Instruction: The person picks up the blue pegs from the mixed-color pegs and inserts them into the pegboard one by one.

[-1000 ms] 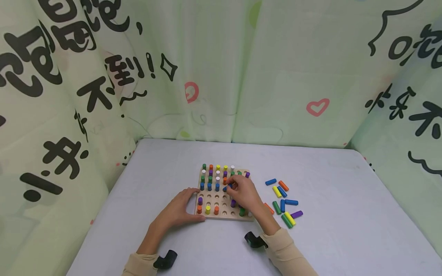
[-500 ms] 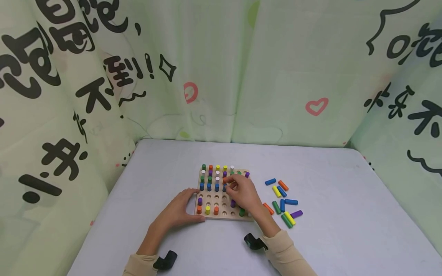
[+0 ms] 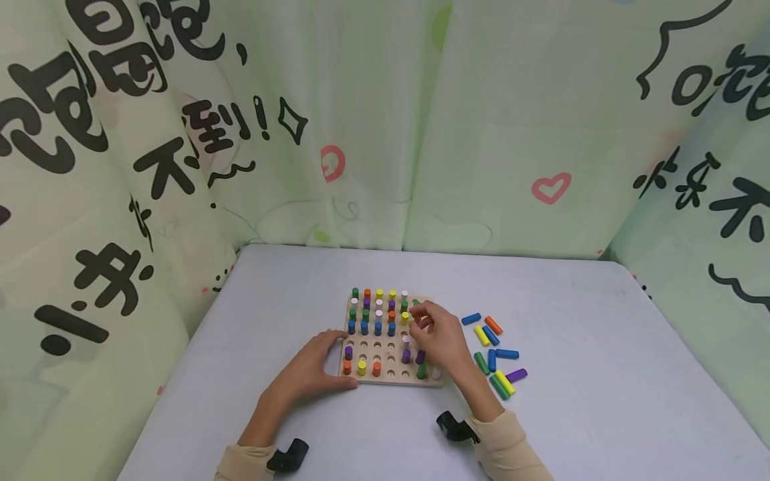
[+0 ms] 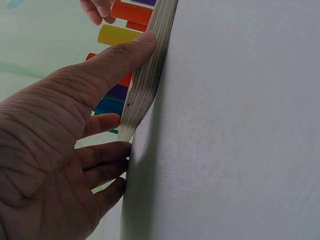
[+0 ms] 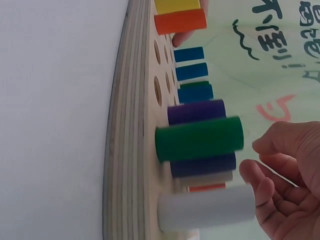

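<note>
A wooden pegboard [image 3: 377, 347] carries upright pegs in several colours, with bare holes mostly in its near half. My left hand [image 3: 319, 364] holds its near left corner, thumb along the front edge and fingers at the left side; the left wrist view shows the thumb [image 4: 142, 44] against the layered wood. My right hand [image 3: 442, 334] hovers over the board's right part, its fingers bent and apart, with no peg visible between them. Near its fingertips in the right wrist view stand a green peg [image 5: 200, 139] and a white peg [image 5: 207, 207]. A blue peg [image 3: 392, 329] ends a blue row.
Loose pegs lie on the white table right of the board, among them a purple peg [image 3: 517, 375], a blue peg [image 3: 471, 318] and an orange peg [image 3: 494, 325]. Printed curtains [image 3: 481, 133] surround the table's back and sides.
My right hand has let go of the blue peg, which now stands in the blue row, and has moved right. A yellow peg behind it has come into view. My left hand stays put.
</note>
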